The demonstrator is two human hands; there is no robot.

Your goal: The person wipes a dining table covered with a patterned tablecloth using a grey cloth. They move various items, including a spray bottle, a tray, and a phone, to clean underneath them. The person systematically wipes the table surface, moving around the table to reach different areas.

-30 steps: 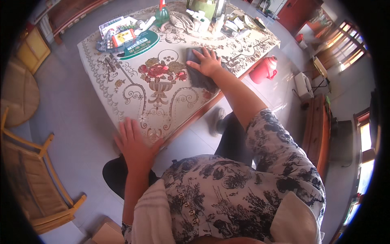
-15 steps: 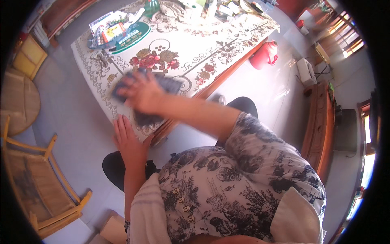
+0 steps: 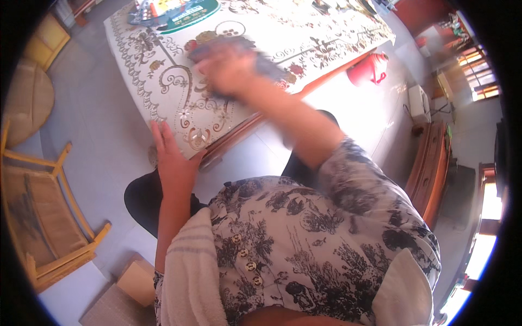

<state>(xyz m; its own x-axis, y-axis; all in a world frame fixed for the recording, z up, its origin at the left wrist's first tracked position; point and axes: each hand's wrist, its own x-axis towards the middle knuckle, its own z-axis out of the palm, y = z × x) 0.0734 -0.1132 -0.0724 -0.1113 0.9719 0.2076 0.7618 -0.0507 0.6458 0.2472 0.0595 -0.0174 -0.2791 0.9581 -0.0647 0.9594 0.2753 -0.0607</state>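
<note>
My right hand (image 3: 231, 70) presses a dark blue-grey cloth (image 3: 267, 67) against the flowered tablecloth (image 3: 163, 89). Motion smears both the hand and the cloth, so single fingers are hard to make out. At the near corner of the wooden table (image 3: 239, 134), my left hand (image 3: 176, 161) rests with its fingers stretched out over the tablecloth's edge. It holds nothing.
A green fan-shaped thing (image 3: 190, 17) and other items lie at the table's far left. Beyond the right edge stands a red jug (image 3: 367, 70) on the floor. A wooden chair (image 3: 51, 212) is at left, cardboard boxes (image 3: 136, 280) below, a brown cabinet (image 3: 429, 168) at right.
My right hand and the cloth have swept away from the near corner, farther over the tablecloth and to the right. My left hand stays at the corner. The view has tilted down slightly.
</note>
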